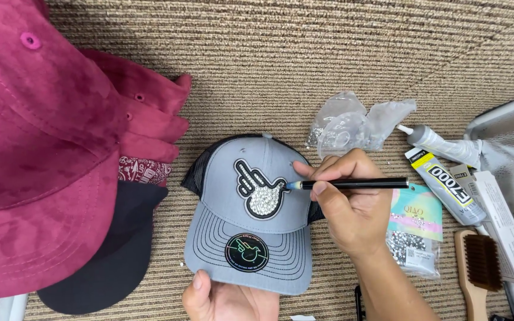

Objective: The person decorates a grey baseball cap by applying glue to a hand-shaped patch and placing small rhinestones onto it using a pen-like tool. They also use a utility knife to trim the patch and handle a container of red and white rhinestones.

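Head view: right hand [352,208] pinches a black pen [352,184], tip at the cap's [251,232] rhinestone patch [261,189], while left hand [224,300] grips the brim.

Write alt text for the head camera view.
A right hand touches a black pen tool to a rhinestone patch on a grey cap; the left hand holds its brim.

Left hand [224,300] pinching; right hand [352,205] in pen-style grip.
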